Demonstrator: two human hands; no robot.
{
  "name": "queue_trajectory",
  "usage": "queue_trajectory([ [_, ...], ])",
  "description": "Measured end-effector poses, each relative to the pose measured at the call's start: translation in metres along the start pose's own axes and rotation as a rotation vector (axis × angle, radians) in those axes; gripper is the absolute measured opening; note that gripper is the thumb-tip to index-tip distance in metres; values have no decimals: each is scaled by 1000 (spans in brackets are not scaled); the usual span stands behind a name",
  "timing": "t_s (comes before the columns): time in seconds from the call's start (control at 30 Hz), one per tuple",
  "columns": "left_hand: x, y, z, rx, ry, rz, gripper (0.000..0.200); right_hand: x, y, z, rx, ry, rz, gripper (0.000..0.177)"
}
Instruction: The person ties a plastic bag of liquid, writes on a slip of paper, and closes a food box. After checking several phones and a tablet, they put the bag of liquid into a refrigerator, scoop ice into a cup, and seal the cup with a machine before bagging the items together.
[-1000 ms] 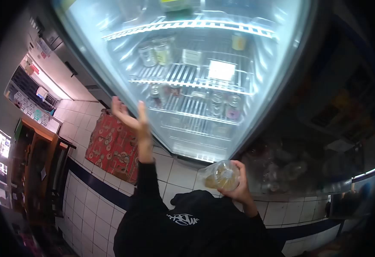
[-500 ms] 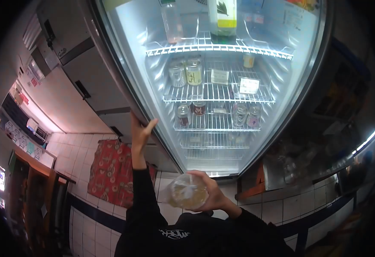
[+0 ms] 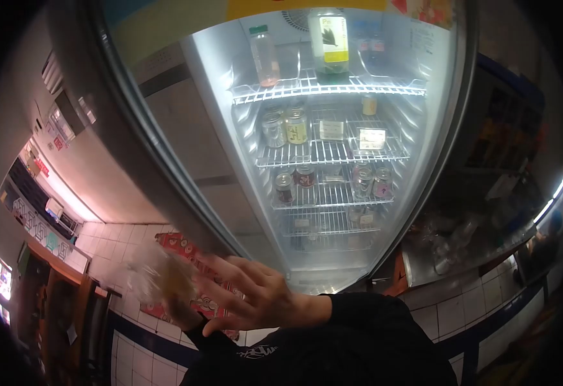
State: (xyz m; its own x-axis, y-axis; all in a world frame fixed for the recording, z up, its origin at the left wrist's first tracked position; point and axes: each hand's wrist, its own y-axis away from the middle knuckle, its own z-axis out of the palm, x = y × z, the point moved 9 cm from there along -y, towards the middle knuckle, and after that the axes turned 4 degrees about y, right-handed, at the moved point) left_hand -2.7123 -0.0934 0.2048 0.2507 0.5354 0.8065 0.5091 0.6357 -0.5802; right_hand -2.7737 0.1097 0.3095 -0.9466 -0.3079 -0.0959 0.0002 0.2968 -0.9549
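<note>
A clear plastic bag with something yellowish inside [image 3: 159, 273] is at the lower left, blurred. My left hand [image 3: 181, 311] holds it from below, its fingers mostly hidden by the bag. Just right of the bag, my right hand [image 3: 259, 297] has its fingers stretched out and apart, with nothing held. Beyond both hands stands a lit upright fridge. Its glass door, with a dark frame [image 3: 156, 151], slants across the left of the view, partly open.
Inside the fridge, wire shelves [image 3: 329, 90] carry a green-capped bottle [image 3: 265, 61], a large bottle with a leaf label [image 3: 331, 48], several cans [image 3: 295, 127] and small cards [image 3: 372, 139]. A red patterned mat [image 3: 168, 244] lies on the tiled floor. A metal table [image 3: 471, 254] stands right.
The bag has passed from my right hand to my left and moved left. My left hand has left the fridge edge. The door frame has swung into view across the fridge's left side.
</note>
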Motion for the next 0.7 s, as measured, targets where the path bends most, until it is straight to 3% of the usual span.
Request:
queue_trajectory([
  [0.1, 18, -42, 34, -8, 65, 120, 65, -12, 13, 1, 132, 447, -241, 40],
  [0.13, 22, -61, 54, -19, 86, 157, 65, -12, 20, 2, 246, 417, -262, 29],
  [0.23, 23, -109, 122, -54, 156, 232, 66, -17, 26, -17, 319, 251, -203, 22],
  [0.5, -12, -178, 303, -175, 167, 281, 68, -12, 37, -22, 303, 189, -121, 26],
  [0.63, -25, -189, 357, -406, 86, 336, 76, -6, 50, -14, 284, 196, -132, 29],
  [0.7, -33, -193, 364, -224, -131, 496, 86, -2, 56, -13, 265, 224, -150, 30],
])
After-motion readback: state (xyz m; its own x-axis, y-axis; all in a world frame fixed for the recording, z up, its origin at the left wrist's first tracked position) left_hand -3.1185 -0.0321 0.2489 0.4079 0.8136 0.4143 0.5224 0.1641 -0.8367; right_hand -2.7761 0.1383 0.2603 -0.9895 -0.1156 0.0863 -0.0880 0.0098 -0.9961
